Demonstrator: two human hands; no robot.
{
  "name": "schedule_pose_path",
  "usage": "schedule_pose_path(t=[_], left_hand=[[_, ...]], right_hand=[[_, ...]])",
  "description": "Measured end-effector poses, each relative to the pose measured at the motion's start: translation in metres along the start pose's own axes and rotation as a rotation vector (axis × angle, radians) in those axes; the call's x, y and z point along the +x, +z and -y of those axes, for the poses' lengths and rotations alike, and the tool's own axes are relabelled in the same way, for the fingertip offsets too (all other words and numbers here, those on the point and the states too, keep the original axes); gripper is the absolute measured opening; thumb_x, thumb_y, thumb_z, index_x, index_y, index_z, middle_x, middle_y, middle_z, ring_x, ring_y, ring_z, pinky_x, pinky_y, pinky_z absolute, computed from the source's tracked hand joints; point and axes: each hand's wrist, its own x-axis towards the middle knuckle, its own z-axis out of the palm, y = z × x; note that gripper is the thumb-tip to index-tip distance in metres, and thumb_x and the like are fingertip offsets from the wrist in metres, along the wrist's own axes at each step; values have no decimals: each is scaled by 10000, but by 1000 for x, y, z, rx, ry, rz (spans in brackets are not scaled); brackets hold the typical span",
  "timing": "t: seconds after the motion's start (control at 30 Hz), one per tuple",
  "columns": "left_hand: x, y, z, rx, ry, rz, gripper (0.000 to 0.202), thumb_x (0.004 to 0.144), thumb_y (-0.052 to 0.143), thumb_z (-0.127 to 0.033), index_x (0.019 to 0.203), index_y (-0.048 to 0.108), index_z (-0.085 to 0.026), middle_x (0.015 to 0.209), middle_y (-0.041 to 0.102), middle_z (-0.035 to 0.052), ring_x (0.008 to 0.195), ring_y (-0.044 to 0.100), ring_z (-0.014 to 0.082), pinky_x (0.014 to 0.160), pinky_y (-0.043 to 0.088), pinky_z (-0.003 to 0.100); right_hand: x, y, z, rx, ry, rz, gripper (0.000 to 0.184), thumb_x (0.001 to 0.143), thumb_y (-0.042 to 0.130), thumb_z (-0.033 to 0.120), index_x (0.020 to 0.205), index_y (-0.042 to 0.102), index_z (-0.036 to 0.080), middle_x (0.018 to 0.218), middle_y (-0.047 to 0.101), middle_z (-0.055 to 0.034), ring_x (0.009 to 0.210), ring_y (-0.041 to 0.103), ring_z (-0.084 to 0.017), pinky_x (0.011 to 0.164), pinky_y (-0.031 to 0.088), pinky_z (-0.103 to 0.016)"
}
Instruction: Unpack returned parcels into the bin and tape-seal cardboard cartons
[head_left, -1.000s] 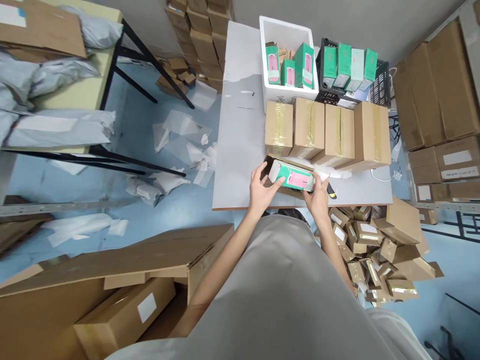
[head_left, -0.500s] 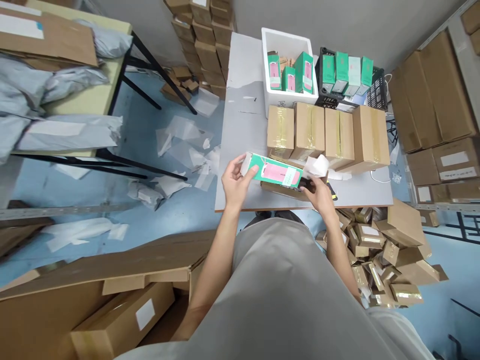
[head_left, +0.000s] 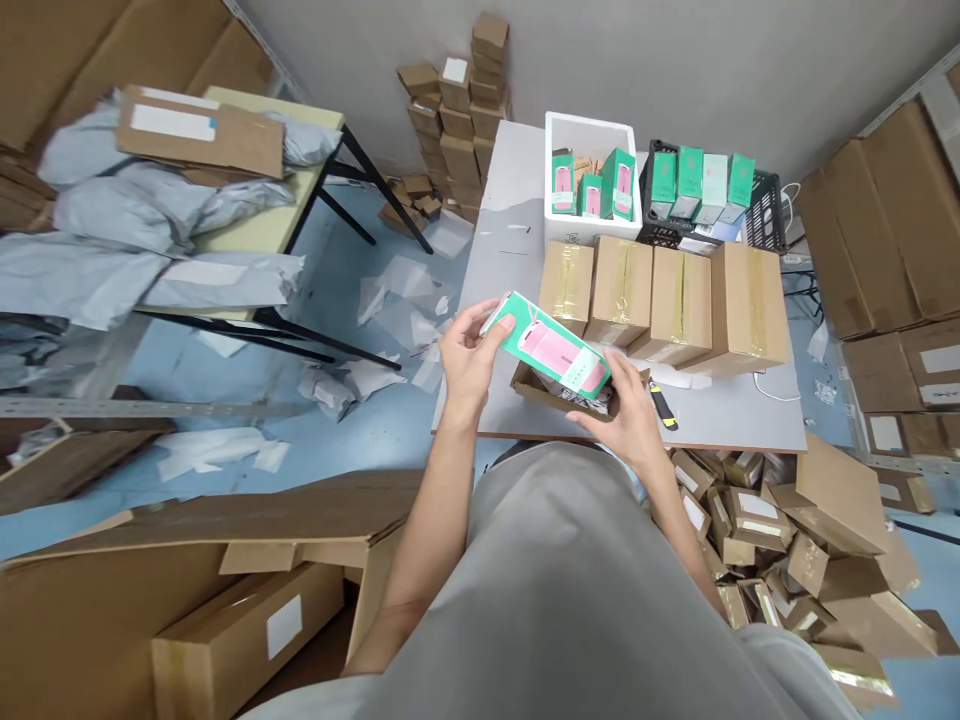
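Observation:
My left hand (head_left: 471, 352) is closed around the left end of a green product box (head_left: 559, 350) with a pink device pictured on it. The box is tilted, its right end lower and toward me. My right hand (head_left: 628, 405) is at that lower end, thumb and fingers spread apart, fingertips at or just beside the box edge. Under the box is an open brown carton (head_left: 536, 385) with crumpled packing inside, partly hidden by the green box. A black and yellow utility knife (head_left: 663, 408) lies on the table to the right of my right hand.
Taped brown cartons (head_left: 622, 290) stand in a row across the table (head_left: 502, 215). Behind them are a white foam bin (head_left: 592, 225) and a black crate (head_left: 769, 210) with green boxes. Discarded cartons (head_left: 757, 520) pile up at the right; a large open carton (head_left: 300, 500) is at lower left.
The white crumpled paper at my right hand is gone from it, and that hand has opened. The green box has tilted, its right end dropping toward me. The view has shifted.

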Motion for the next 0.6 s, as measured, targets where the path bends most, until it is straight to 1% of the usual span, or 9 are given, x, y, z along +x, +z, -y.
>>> schedule_pose_path(t=[0.1, 0.17, 0.23, 0.3, 0.37, 0.43, 0.5, 0.53, 0.6], left_hand=[[3, 24, -16, -31, -26, 55, 616, 807, 962, -662, 1225, 825, -231, 1189, 858, 91, 1131, 818, 302, 951, 672, 392], [3, 36, -24, -97, -64, 94, 731, 807, 966, -698, 1343, 792, -231, 1181, 857, 97, 1156, 815, 305, 993, 654, 397], [0, 45, -27, -214, -121, 159, 831, 852, 922, -742, 1482, 724, -237, 1231, 851, 114, 1217, 804, 303, 1055, 628, 400], [-6, 51, -22, -332, -202, 255, 850, 885, 897, -747, 1535, 688, -240, 1330, 833, 138, 1282, 787, 297, 1115, 602, 406], [-16, 55, -10, -404, -308, 372, 822, 860, 949, -694, 1496, 716, -229, 1402, 814, 159, 1329, 772, 300, 1158, 582, 409], [-28, 59, 4, -453, -419, 503, 789, 811, 1010, -639, 1424, 763, -209, 1394, 819, 172, 1349, 768, 318, 1172, 580, 414], [-41, 65, 15, -503, -501, 604, 759, 771, 1040, -617, 1356, 797, -197, 1325, 844, 168, 1329, 782, 342, 1153, 600, 429], [-46, 68, 18, -521, -524, 625, 743, 754, 1051, -601, 1329, 808, -198, 1286, 857, 158, 1309, 792, 353, 1139, 613, 441], [-56, 74, 19, -532, -543, 615, 707, 719, 1074, -544, 1284, 824, -200, 1222, 874, 136, 1273, 809, 369, 1121, 634, 465]], right_hand=[[2, 3, -7, -37, -28, -44, 797, 1055, 775, 353, 1789, 463, 376, 1760, 512, -124, 1621, 523, -366, 1313, 519, -556], [5, 6, -19, 60, -17, -117, 726, 1055, 747, 315, 1746, 535, 388, 1681, 576, -128, 1561, 578, -364, 1279, 547, -565], [8, 10, -32, 340, 21, -206, 712, 1016, 804, 383, 1699, 605, 355, 1616, 636, -132, 1500, 629, -359, 1239, 582, -551], [11, 15, -42, 750, 117, -237, 739, 946, 889, 481, 1632, 674, 311, 1561, 702, -121, 1438, 680, -338, 1203, 616, -513], [12, 20, -48, 1152, 254, -171, 734, 874, 955, 536, 1537, 737, 308, 1472, 776, -82, 1333, 748, -305, 1126, 671, -466], [13, 26, -52, 1456, 375, -72, 627, 827, 998, 539, 1380, 800, 320, 1313, 845, -38, 1170, 807, -264, 997, 727, -409], [12, 33, -55, 1663, 455, -3, 489, 803, 1023, 521, 1200, 824, 316, 1165, 874, -9, 1026, 826, -231, 875, 750, -353], [12, 36, -57, 1735, 480, 19, 444, 796, 1033, 505, 1133, 817, 311, 1124, 879, -1, 986, 829, -219, 838, 751, -329], [11, 41, -58, 1818, 513, 52, 419, 790, 1045, 477, 1084, 801, 304, 1108, 885, 10, 955, 834, -204, 807, 747, -298]])
